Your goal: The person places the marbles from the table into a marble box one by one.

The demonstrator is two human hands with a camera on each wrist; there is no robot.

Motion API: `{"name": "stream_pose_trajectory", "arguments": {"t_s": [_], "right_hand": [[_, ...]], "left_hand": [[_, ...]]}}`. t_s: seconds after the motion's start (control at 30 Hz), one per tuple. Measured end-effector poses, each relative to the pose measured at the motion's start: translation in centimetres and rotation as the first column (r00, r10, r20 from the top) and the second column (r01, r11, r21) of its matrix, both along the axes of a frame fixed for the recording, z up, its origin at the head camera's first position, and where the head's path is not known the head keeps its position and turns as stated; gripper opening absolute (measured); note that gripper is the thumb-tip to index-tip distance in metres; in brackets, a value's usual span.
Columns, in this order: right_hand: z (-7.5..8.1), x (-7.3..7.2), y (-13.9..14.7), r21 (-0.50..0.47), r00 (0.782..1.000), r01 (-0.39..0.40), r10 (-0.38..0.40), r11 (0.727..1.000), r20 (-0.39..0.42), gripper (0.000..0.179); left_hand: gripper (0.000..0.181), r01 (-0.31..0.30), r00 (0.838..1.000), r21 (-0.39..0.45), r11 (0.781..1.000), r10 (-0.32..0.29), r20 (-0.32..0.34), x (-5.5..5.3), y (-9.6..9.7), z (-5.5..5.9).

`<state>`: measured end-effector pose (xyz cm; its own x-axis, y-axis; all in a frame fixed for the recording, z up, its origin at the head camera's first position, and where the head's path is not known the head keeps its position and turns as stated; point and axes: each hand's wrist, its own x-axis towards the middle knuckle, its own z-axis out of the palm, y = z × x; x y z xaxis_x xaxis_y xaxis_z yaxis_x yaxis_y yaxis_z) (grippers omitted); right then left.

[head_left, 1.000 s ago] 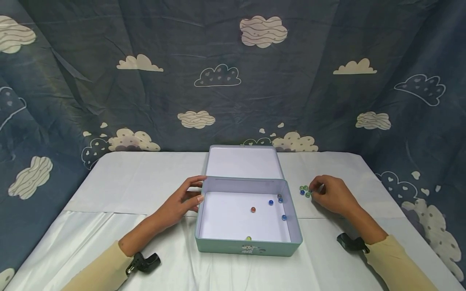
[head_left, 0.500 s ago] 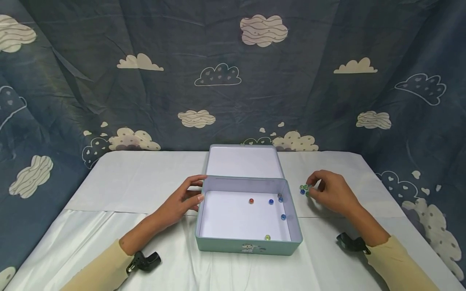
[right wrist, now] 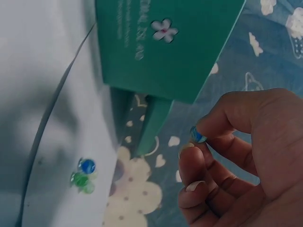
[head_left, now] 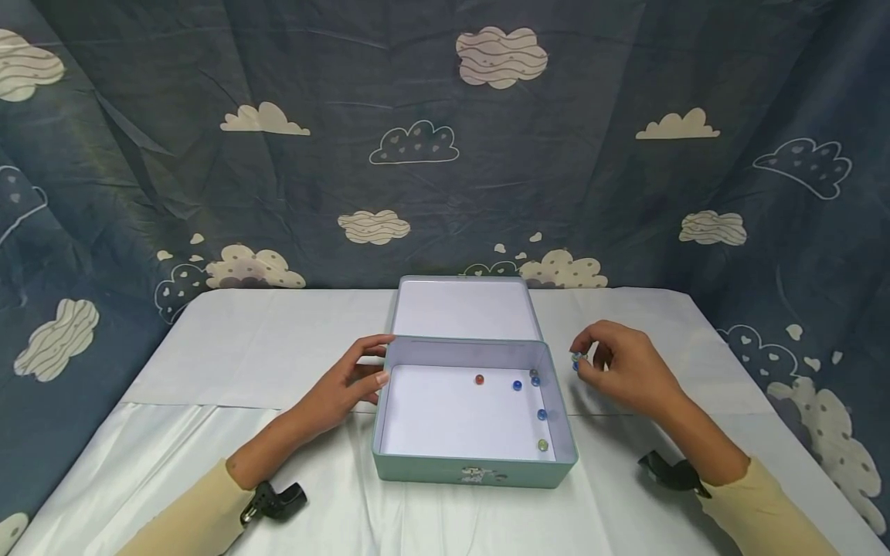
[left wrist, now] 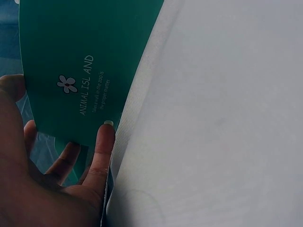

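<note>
A green tin box (head_left: 417, 468) with a pale interior stands open at the middle of the table. Inside are several glass marbles: a red one (head_left: 479, 379), several blue ones and a yellow-green marble (head_left: 542, 445) near the front right corner. My left hand (head_left: 341, 390) rests against the box's left wall, its fingers fairly straight along the outside. To the right of the box, my right hand (head_left: 629, 371) is raised, pinching a blue and clear marble (right wrist: 198, 135) between thumb and index finger. On the cloth below lie a blue marble (right wrist: 87, 166) and green marbles (right wrist: 81, 179), mostly hidden in the head view.
The box's lid (head_left: 466, 309) lies behind it with its pale inside facing up. A white cloth (head_left: 229, 355) covers the table. Behind hangs a dark blue curtain (head_left: 313, 185) with cloud prints.
My right hand has lifted from the loose marbles and shifted left with a marble pinched. Inside the box, the yellow-green marble has rolled right and the red one toward the back. My left hand stays put.
</note>
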<state>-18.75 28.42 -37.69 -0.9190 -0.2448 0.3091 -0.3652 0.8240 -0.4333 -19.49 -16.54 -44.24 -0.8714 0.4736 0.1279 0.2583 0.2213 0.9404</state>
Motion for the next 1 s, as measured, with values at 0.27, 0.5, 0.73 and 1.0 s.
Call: {"name": "stream_pose_trajectory", "arguments": {"t_s": [0.27,0.5,0.73,1.0], "right_hand": [[0.8,1.1,-1.3,-0.029,0.998,-0.065,0.064,0.997,-0.019,0.025],[1.1,1.6,-2.0,-0.034,0.994,-0.114,0.113,0.993,-0.010,0.027],[1.6,2.3,-2.6,-0.032,0.987,-0.163,0.163,0.986,0.004,0.028],[1.8,2.9,-3.2,-0.024,0.971,-0.236,0.237,0.971,0.017,0.035]], "left_hand": [[0.057,0.001,1.000,0.003,1.000,-0.001,0.002,0.1,-0.1,0.0],[0.057,0.008,1.000,0.019,1.000,-0.008,-0.001,0.2,-0.2,0.0],[0.057,0.012,1.000,0.017,1.000,-0.011,-0.011,0.1,0.0,0.0],[0.057,0.004,1.000,0.000,1.000,-0.004,-0.013,0.0,-0.1,0.0]]}}
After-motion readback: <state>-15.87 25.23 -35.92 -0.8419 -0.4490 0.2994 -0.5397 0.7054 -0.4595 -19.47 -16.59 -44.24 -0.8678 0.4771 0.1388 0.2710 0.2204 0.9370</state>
